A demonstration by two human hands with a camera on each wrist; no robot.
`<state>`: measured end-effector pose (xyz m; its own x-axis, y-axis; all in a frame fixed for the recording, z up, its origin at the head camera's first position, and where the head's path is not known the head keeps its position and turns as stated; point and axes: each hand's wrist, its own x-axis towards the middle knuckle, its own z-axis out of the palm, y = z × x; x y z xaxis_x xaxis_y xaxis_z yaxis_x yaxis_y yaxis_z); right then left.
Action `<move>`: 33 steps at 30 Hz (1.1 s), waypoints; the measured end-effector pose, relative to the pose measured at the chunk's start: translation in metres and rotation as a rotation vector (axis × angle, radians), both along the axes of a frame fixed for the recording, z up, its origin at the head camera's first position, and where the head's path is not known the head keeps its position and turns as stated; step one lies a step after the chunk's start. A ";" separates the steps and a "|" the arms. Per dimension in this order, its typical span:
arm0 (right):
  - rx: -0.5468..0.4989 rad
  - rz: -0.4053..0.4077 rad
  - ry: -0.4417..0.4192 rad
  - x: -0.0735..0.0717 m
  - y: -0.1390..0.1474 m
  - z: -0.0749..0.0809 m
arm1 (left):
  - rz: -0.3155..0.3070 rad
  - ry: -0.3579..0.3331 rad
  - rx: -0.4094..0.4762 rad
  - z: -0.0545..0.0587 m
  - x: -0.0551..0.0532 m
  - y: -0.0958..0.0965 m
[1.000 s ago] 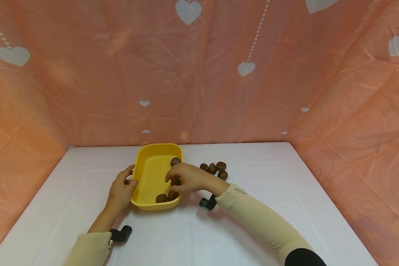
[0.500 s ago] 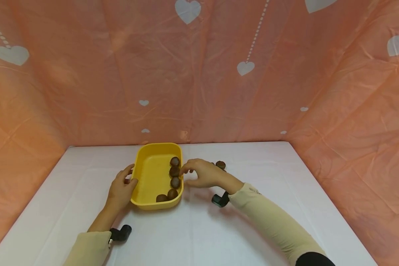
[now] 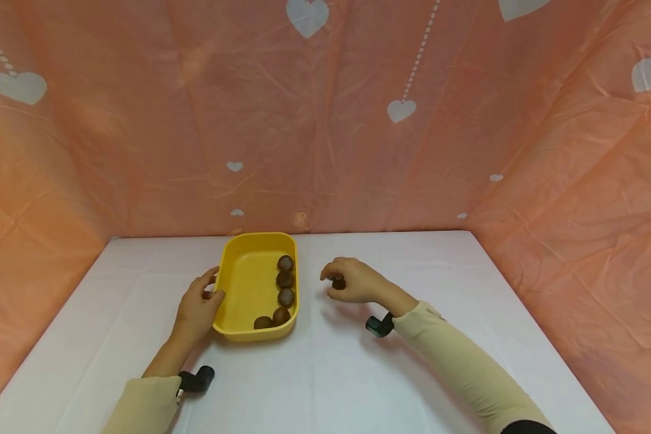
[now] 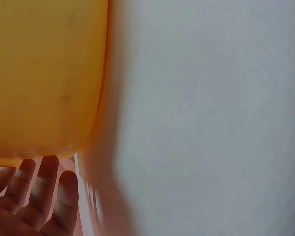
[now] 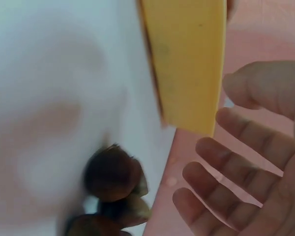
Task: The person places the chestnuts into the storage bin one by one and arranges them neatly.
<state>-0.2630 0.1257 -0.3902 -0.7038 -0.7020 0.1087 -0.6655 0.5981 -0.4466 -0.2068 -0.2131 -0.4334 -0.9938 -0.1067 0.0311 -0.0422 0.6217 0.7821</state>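
Observation:
A yellow tray [image 3: 239,289] lies on the white table, with several brown chestnuts [image 3: 285,279] along its right side and front right corner. At its left rim, my left hand [image 3: 198,310] touches the side with thumb and fingertips, the fingers fairly straight in the left wrist view. Right of the tray, my right hand [image 3: 358,283] hovers above loose chestnuts [image 5: 110,174] on the table, fingers spread and holding nothing in the right wrist view. One loose chestnut [image 3: 339,283] shows between thumb and fingers in the head view; the hand hides the others there.
The white table [image 3: 314,386] reaches back to a pink-orange curtain [image 3: 325,120] with pale hearts. A black wrist device [image 3: 198,381] is worn at the left wrist, and another black wrist device [image 3: 380,325] at the right.
My right hand has moved right, from over the tray's right side to above the loose chestnuts, uncovering the chestnuts in the tray. The left hand and tray have stayed put.

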 end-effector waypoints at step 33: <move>0.190 -0.131 0.090 -0.010 0.017 -0.021 | -0.004 -0.017 0.008 0.000 -0.001 -0.001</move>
